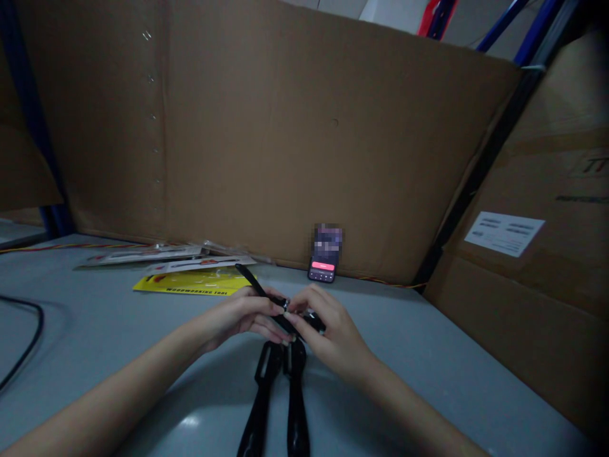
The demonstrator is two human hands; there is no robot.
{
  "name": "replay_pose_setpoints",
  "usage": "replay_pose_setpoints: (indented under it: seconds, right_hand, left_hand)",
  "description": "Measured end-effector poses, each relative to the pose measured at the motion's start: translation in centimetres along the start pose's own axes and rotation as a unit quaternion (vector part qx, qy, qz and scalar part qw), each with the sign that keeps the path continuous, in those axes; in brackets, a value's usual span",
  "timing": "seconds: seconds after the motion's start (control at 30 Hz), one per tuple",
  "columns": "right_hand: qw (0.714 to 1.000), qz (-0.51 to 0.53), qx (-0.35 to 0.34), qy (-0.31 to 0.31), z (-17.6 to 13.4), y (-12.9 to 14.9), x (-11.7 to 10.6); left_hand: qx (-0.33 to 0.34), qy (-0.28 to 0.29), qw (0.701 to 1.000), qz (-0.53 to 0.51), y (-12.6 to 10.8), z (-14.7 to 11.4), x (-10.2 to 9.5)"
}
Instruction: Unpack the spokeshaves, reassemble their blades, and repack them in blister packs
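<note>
A black tool [278,393] with two long handles lies on the grey table [118,330], handles pointing toward me. My left hand [247,314] and my right hand [328,336] meet above its head. Both pinch a thin black rod [254,285] with a small metal piece at its joint; the rod slants up to the left. The tool's head is hidden under my fingers.
A phone [324,261] with a lit screen leans against the big cardboard wall [285,127]. Yellow and clear packaging cards [190,279] lie at the back left. A black cable [28,343] curls at the left. A cardboard box [533,266] stands on the right.
</note>
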State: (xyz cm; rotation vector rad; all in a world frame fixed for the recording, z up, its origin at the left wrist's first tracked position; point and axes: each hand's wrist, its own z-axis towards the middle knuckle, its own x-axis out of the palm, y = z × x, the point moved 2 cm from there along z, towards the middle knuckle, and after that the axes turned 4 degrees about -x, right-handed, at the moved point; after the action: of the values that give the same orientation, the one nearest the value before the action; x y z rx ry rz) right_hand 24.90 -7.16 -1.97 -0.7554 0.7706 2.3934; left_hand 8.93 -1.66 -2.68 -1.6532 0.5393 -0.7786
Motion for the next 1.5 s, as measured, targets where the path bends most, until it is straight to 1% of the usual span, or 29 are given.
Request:
replay_pose_setpoints:
  seconds: [0.07,0.23,0.37,0.5,0.67,0.9,1.0,1.2,1.4,1.5]
  right_hand:
    - [1.000,-0.003,0.001,-0.005,0.0,-0.3,0.0]
    - [1.000,-0.001,-0.024,0.002,0.0,-0.8,0.1]
    - [0.999,-0.019,-0.025,0.005,-0.1,-0.8,0.1]
    - [1.000,-0.016,-0.024,0.006,-0.1,-0.4,0.0]
    - [0.999,-0.006,-0.031,-0.012,-0.2,-0.2,0.1]
    - [0.997,-0.019,-0.074,-0.026,-0.3,-0.5,0.2]
    - [0.996,-0.036,-0.064,-0.042,-0.3,-0.7,0.2]
    - [0.998,-0.040,-0.037,-0.037,-0.3,-0.5,0.3]
    - [0.998,0.018,-0.040,-0.035,-0.2,-0.1,0.2]
    - [0.998,0.026,-0.044,-0.026,-0.2,0.1,0.1]
  left_hand:
    - [0.003,-0.014,1.000,0.010,0.1,0.2,-0.2]
    - [0.010,-0.036,0.999,0.017,0.3,0.4,-0.5]
    - [0.001,-0.036,0.999,0.023,0.2,0.2,0.1]
    - [-0.012,-0.045,0.999,0.028,-0.1,0.0,0.6]
    - [-0.013,-0.042,0.999,0.026,-0.1,0.1,0.6]
    - [-0.014,-0.051,0.998,0.028,0.1,0.4,0.5]
    - [-0.018,-0.061,0.998,0.030,0.4,0.5,0.5]
    - [-0.012,-0.059,0.997,0.040,0.7,0.4,0.8]
    - [-0.005,-0.056,0.998,0.040,0.9,0.4,0.7]
    - [-0.001,-0.061,0.998,0.034,0.7,0.3,0.7]
